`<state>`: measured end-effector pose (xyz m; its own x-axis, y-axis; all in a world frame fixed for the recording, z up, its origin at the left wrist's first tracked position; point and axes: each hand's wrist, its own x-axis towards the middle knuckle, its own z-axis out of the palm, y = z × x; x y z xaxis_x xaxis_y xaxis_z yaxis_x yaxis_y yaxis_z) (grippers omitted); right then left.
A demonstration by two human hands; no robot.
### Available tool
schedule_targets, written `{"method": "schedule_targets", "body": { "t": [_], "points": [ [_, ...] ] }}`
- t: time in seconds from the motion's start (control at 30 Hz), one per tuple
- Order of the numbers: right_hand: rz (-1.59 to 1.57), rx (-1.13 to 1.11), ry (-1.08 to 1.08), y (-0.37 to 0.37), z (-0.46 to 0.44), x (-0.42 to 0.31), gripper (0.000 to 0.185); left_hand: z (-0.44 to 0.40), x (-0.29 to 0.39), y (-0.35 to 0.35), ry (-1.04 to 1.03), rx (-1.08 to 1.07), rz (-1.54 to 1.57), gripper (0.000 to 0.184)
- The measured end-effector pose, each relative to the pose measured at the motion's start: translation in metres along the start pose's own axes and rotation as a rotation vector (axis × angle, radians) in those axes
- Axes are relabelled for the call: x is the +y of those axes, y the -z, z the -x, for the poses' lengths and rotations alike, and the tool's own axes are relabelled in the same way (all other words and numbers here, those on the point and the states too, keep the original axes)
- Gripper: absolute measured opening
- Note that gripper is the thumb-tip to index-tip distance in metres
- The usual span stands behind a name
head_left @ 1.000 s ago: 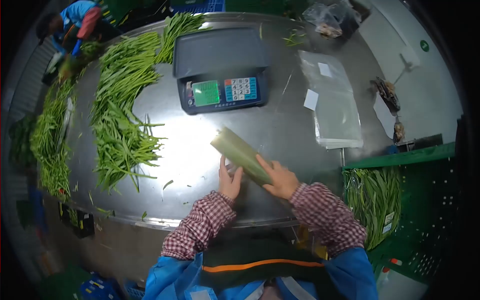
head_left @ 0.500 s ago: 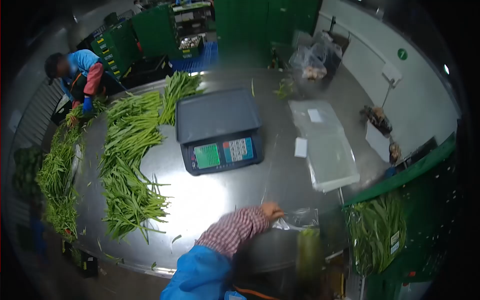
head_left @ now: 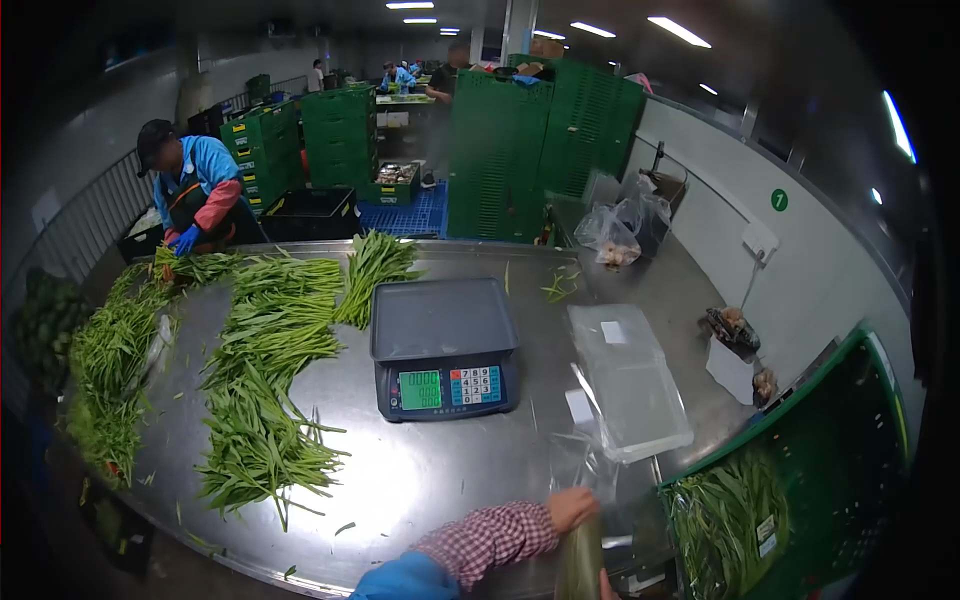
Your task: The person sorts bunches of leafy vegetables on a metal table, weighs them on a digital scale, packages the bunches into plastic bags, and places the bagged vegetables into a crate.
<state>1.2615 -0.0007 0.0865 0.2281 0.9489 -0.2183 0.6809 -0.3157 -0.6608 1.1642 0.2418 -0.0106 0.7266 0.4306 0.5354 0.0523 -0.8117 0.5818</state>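
Observation:
My left hand (head_left: 572,509), in a checked sleeve, has its fingers closed on the upper part of a clear plastic bag of leafy greens (head_left: 580,558) at the table's front edge. The bag's loose, clear mouth spreads over the metal beyond the fingers. Only a small part of my right hand (head_left: 606,587) shows at the bottom edge, gripping the lower bag from its right side; most of it is out of frame. Farther in stands a digital scale (head_left: 446,345) with a bare pan. Flat clear bags (head_left: 635,400) lie stacked to its right.
Long rows of loose greens (head_left: 270,375) cover the table's left part. A green crate (head_left: 840,450) at the right holds bagged greens (head_left: 735,525). A co-worker (head_left: 205,190) in blue gloves handles greens at the far left. Stacked crates (head_left: 500,150) stand behind.
The view has tilted up, showing more of the room. The bag of greens has risen at the table edge, with my left hand now over its top. Part of my right hand has come into view.

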Motion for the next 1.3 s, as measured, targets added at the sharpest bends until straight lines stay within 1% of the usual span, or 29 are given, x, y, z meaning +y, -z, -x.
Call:
{"method": "schedule_targets", "body": {
  "t": [0.03, 0.07, 0.1, 0.13, 0.17, 0.2, 0.27, 0.3, 0.33, 0.37, 0.4, 0.43, 0.47, 0.53, 0.57, 0.63, 0.67, 0.73, 0.77, 0.8, 0.87, 0.9, 0.97, 1.0, 1.03, 1.07, 1.13, 1.2, 1.3],
  "points": [
    [-0.126, 0.025, 0.044, -0.002, -0.008, 0.003, 0.075, -0.008, 0.000, -0.002, 0.063, 0.004, -0.026, 0.018],
    [-0.053, 0.004, 0.014, -0.002, -0.016, 0.003, 0.075, -0.017, 0.001, -0.006, 0.120, 0.016, -0.052, 0.019],
    [0.022, -0.017, -0.010, 0.002, -0.031, -0.006, 0.075, -0.017, 0.021, -0.008, -0.057, 0.015, 0.082, 0.023],
    [0.092, -0.041, -0.036, 0.002, -0.044, -0.009, 0.075, -0.015, 0.037, -0.011, -0.099, -0.195, 0.064, 0.030],
    [0.173, 0.090, 0.116, -0.008, -0.053, 0.009, 0.073, -0.008, 0.044, -0.016, -0.220, -0.068, 0.048, 0.036],
    [0.042, 0.060, 0.124, -0.001, -0.058, -0.002, 0.071, -0.003, 0.049, -0.016, -0.343, 0.058, 0.033, 0.042],
    [-0.229, -0.003, 0.136, 0.012, -0.069, -0.036, 0.068, 0.002, 0.071, 0.029, 0.149, 0.279, -0.136, 0.064],
    [-0.376, -0.098, 0.009, 0.009, -0.086, -0.021, 0.094, 0.003, 0.078, 0.041, 0.402, 0.383, -0.216, 0.076],
    [-0.332, -0.083, 0.026, 0.003, -0.106, -0.016, 0.093, 0.010, 0.068, 0.020, 0.622, 0.448, 0.092, 0.086],
    [-0.292, -0.071, 0.039, -0.005, -0.124, -0.013, 0.093, 0.027, 0.045, -0.023, 0.839, 0.501, 0.406, 0.096],
    [-0.139, -0.042, -0.015, -0.019, -0.142, -0.010, 0.093, 0.044, 0.021, -0.061, 1.051, 0.549, 0.724, 0.107],
    [0.020, -0.010, -0.061, -0.034, -0.162, -0.011, 0.092, 0.055, -0.003, -0.085, 1.110, 0.572, 0.726, 0.119],
    [0.179, 0.025, -0.103, -0.042, -0.172, -0.014, 0.092, 0.056, -0.003, -0.077, 1.150, 0.536, 0.716, 0.113],
    [0.414, 0.233, 0.050, -0.062, -0.159, -0.014, 0.080, 0.065, -0.001, -0.034, 1.231, 0.460, 0.687, 0.101],
    [0.529, 0.339, 0.126, -0.071, -0.153, -0.009, 0.075, 0.068, 0.001, -0.013, 1.216, 0.428, 0.661, 0.094],
    [-0.080, 0.110, -0.036, -0.062, -0.148, 0.030, 0.064, 0.075, 0.005, 0.021, 1.190, 0.360, 0.613, 0.081],
    [-0.380, -0.012, -0.114, -0.049, -0.148, 0.049, 0.059, 0.080, 0.003, 0.028, 1.193, 0.368, 0.574, 0.076],
    [-0.722, -0.012, -0.355, -0.002, -0.151, 0.037, 0.052, 0.091, 0.006, 0.036, 1.215, 0.385, 0.492, 0.068],
    [-0.615, 0.077, -0.314, 0.000, -0.173, 0.055, 0.055, 0.079, 0.024, 0.051, 1.199, 0.417, 0.316, 0.072],
    [-0.502, 0.167, -0.264, -0.001, -0.197, 0.067, 0.058, 0.072, 0.025, 0.058, 1.213, 0.360, 0.297, 0.069],
    [-0.771, 0.069, -0.437, -0.003, -0.210, 0.035, 0.057, 0.060, 0.024, 0.060, 1.237, 0.273, 0.278, 0.065],
    [-0.895, 0.014, -0.525, -0.004, -0.216, 0.024, 0.056, 0.058, 0.021, 0.054, 1.198, 0.198, 0.228, 0.061],
    [-1.345, -0.573, -0.485, -0.032, -0.217, 0.051, 0.058, 0.063, 0.007, 0.048, 1.113, 0.035, 0.104, 0.054],
    [-1.450, -0.704, -0.473, -0.044, -0.206, 0.053, 0.057, 0.067, 0.018, 0.050, 1.080, 0.007, 0.088, 0.050],
    [-1.496, -0.688, -0.483, -0.048, -0.190, 0.047, 0.057, 0.074, 0.038, 0.051, 1.049, -0.022, 0.079, 0.046],
    [-1.506, -0.618, -0.490, -0.049, -0.173, 0.038, 0.056, 0.084, 0.052, 0.051, 1.100, -0.091, 0.064, 0.044],
    [-1.486, -0.537, -0.495, -0.047, -0.159, 0.022, 0.054, 0.132, 0.051, 0.041, 0.892, -0.164, 0.169, 0.047],
    [-1.464, -0.500, -0.483, -0.040, -0.156, 0.009, 0.052, 0.150, 0.045, 0.039, 0.994, -0.056, 0.448, 0.062],
    [-1.424, -0.466, -0.435, -0.032, -0.161, -0.011, 0.050, 0.103, 0.026, 0.055, 1.163, 0.309, 0.713, 0.078]
  ]
}}
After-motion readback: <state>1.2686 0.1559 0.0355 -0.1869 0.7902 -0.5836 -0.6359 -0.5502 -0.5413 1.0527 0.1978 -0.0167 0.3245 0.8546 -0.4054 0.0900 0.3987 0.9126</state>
